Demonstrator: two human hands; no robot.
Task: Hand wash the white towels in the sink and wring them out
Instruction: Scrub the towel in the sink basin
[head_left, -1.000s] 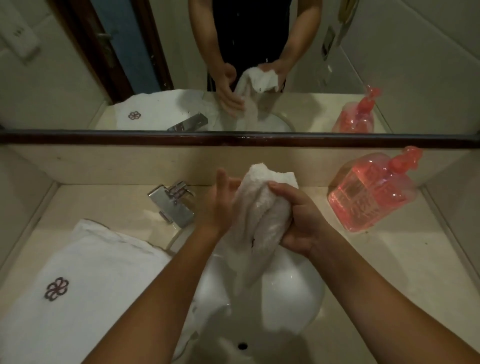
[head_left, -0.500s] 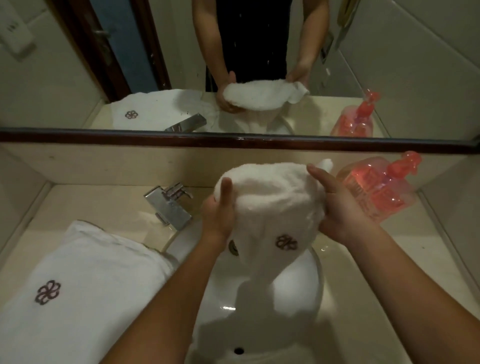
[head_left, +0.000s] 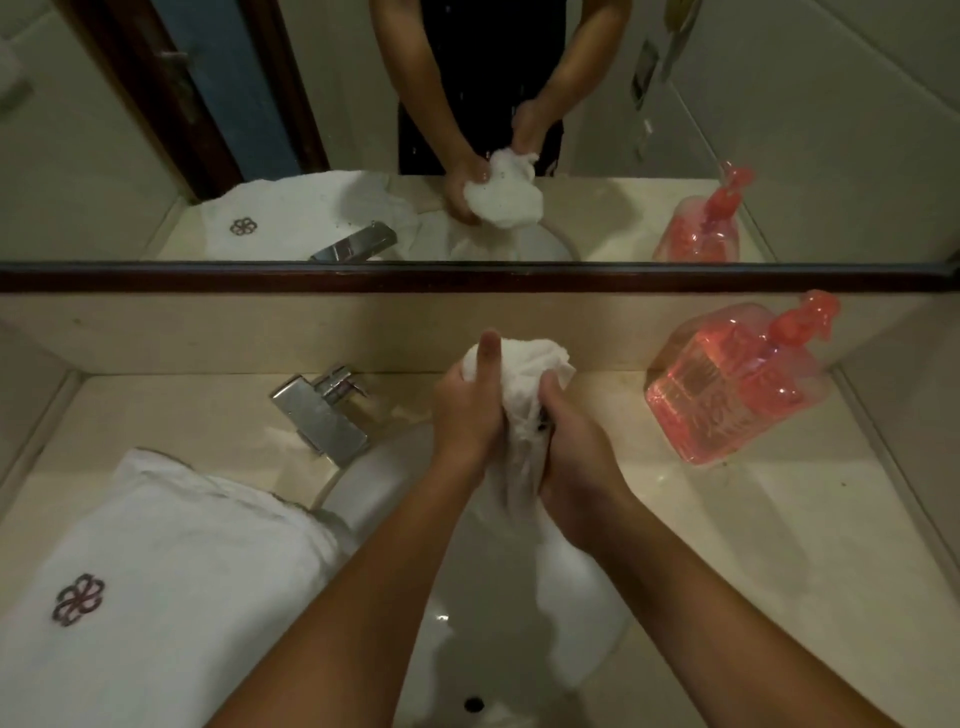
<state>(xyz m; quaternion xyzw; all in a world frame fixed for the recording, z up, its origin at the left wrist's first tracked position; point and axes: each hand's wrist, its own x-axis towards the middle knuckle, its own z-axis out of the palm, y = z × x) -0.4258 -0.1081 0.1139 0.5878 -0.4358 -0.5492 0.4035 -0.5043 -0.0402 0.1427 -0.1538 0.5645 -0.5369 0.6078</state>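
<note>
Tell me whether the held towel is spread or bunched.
Bunched: left hand and right hand grip the towel in a wad over the sink.

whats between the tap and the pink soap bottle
In the head view, between the tap and the soap bottle are the left hand and right hand, both gripping the bunched towel.

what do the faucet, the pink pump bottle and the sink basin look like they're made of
Faucet: polished metal, probably chrome-plated, given its bright mirror-like silver faces. Pink pump bottle: clear tinted plastic; liquid and light show through its walls. Sink basin: glossy white ceramic or porcelain, judging by the smooth surface and sharp highlight.
</note>
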